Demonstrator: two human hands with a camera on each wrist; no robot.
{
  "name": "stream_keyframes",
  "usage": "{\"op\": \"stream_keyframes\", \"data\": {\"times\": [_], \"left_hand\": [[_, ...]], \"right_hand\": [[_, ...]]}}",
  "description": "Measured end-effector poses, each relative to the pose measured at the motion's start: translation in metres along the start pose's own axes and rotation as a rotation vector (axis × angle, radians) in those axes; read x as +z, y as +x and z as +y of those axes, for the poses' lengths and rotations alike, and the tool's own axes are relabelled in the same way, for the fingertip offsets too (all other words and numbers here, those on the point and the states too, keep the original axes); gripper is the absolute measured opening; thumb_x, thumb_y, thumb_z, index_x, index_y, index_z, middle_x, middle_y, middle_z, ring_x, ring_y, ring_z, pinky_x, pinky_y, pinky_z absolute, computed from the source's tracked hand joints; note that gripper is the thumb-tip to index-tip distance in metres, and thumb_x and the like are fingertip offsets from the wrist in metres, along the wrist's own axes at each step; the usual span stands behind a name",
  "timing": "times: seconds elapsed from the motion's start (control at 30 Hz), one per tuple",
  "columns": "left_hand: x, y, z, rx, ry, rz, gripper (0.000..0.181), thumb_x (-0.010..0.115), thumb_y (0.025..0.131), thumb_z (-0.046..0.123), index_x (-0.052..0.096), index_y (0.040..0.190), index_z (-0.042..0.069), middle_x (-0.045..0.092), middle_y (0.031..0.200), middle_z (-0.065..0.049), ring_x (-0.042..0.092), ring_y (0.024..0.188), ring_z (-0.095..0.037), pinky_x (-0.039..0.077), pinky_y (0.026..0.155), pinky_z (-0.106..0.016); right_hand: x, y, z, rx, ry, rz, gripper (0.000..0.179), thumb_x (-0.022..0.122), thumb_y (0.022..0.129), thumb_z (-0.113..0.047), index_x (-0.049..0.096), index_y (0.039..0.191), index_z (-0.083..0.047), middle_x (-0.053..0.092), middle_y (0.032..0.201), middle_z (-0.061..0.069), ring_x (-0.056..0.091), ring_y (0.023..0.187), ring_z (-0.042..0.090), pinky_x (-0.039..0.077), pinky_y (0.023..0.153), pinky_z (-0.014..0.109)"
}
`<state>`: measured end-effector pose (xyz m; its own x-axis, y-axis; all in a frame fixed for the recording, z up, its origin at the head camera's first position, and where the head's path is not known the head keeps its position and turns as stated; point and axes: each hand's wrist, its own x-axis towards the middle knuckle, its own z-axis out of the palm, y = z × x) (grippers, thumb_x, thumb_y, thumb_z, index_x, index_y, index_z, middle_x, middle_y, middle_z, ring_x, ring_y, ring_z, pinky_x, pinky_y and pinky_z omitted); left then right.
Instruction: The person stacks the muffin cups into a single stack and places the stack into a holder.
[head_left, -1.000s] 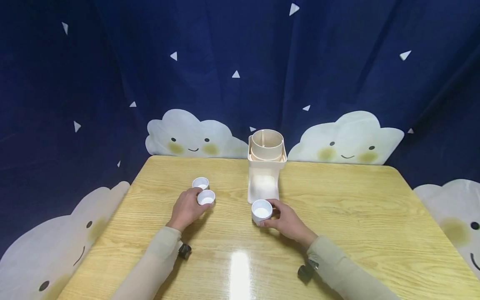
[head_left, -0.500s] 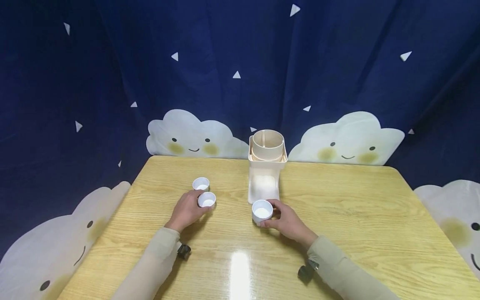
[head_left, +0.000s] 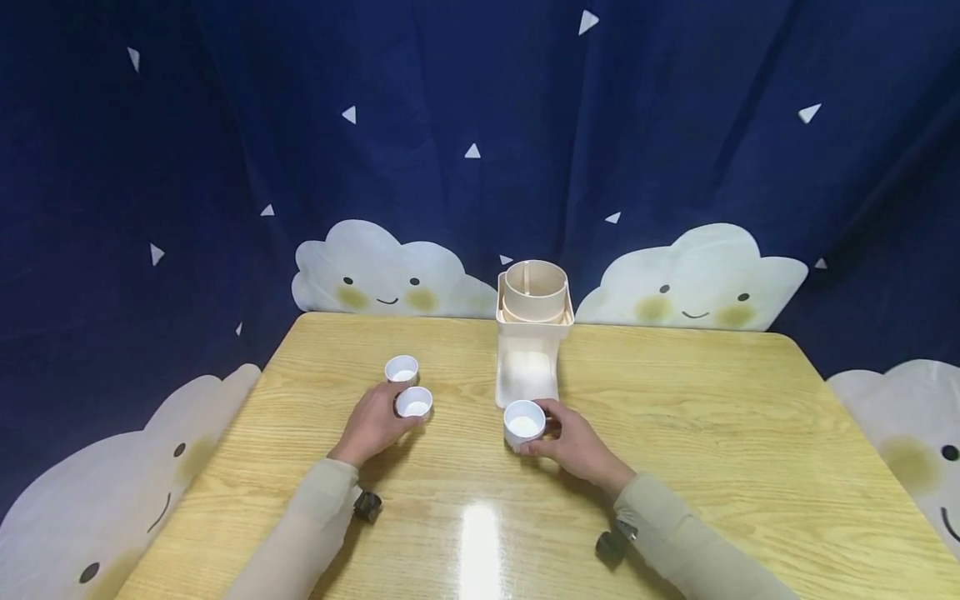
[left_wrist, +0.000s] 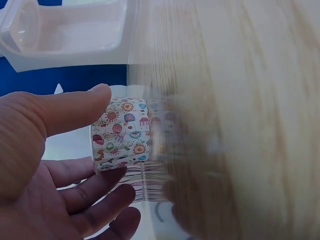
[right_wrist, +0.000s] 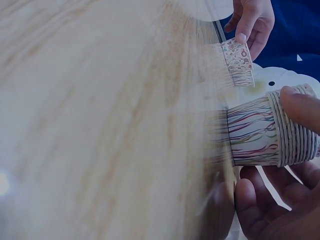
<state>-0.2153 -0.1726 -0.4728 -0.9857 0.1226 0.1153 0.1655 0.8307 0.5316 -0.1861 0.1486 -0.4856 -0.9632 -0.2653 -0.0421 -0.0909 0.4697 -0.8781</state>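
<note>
In the head view my left hand (head_left: 371, 423) holds a white paper cup (head_left: 415, 403) between thumb and fingers; the left wrist view shows its colourful doodle print (left_wrist: 122, 132). Just behind it stands another paper cup (head_left: 402, 369), partly hidden by the hand and apart from my grip; a band of coloured lines shows beside the fingers in the left wrist view. My right hand (head_left: 573, 442) grips a stack of nested paper cups (head_left: 524, 422) by the rims. Coloured wavy lines run down the stack (right_wrist: 254, 132), which stands upright on the table, its many rims layered under my thumb.
A cream cup dispenser (head_left: 527, 362) with a round open tube (head_left: 536, 290) on top stands at the back centre, just behind the stack. The wooden table (head_left: 712, 433) ends at a dark blue curtain (head_left: 465, 67) with cloud prints.
My left hand and its cup have shifted slightly toward me, so the gap to the cup behind is a little wider. The right hand and stack stay in place.
</note>
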Motion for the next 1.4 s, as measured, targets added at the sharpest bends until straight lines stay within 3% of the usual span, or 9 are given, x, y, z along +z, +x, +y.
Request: {"op": "stream_keyframes", "data": {"times": [0.4,0.63,0.87,1.07,1.4], "left_hand": [[0.001,-0.002,0.001,0.063,-0.028,-0.009,0.070,0.085,0.076,0.023,0.058,0.137,0.002,0.063,0.134,-0.020,0.061,0.119,-0.037,0.049,0.100,-0.051],[0.000,-0.004,0.006,0.093,-0.069,-0.013,0.064,0.086,0.075,0.020,0.061,0.131,0.002,0.067,0.125,-0.017,0.065,0.109,-0.031,0.052,0.093,-0.048],[-0.004,-0.007,0.018,0.094,-0.102,-0.034,0.062,0.085,0.076,0.021,0.061,0.130,0.002,0.067,0.123,-0.014,0.067,0.099,-0.026,0.054,0.084,-0.041],[-0.005,-0.010,0.028,0.109,-0.104,-0.033,0.061,0.085,0.076,0.020,0.061,0.130,0.004,0.068,0.117,-0.010,0.067,0.100,-0.025,0.053,0.085,-0.041],[-0.009,-0.018,0.054,0.222,-0.174,0.038,0.063,0.087,0.073,0.020,0.062,0.129,0.004,0.070,0.112,-0.009,0.064,0.103,-0.024,0.051,0.093,-0.044]], "right_hand": [[-0.001,-0.001,0.000,-0.009,0.000,-0.001,0.066,0.086,0.075,-0.019,0.057,0.133,-0.007,0.065,0.121,0.009,0.062,0.102,0.021,0.050,0.094,0.039],[0.000,-0.001,0.001,-0.008,0.008,-0.004,0.066,0.086,0.075,-0.020,0.057,0.132,-0.007,0.065,0.121,0.009,0.062,0.103,0.022,0.051,0.094,0.040],[0.000,0.000,0.002,-0.008,0.008,-0.002,0.066,0.086,0.075,-0.020,0.057,0.133,-0.008,0.065,0.122,0.010,0.062,0.104,0.022,0.051,0.095,0.041],[0.000,-0.001,0.001,-0.003,0.006,-0.001,0.067,0.087,0.074,-0.020,0.057,0.133,-0.007,0.065,0.122,0.010,0.062,0.103,0.022,0.050,0.094,0.039],[-0.001,-0.001,-0.002,-0.010,0.011,-0.004,0.067,0.086,0.074,-0.018,0.056,0.133,-0.006,0.065,0.121,0.010,0.062,0.101,0.020,0.050,0.093,0.038]]}}
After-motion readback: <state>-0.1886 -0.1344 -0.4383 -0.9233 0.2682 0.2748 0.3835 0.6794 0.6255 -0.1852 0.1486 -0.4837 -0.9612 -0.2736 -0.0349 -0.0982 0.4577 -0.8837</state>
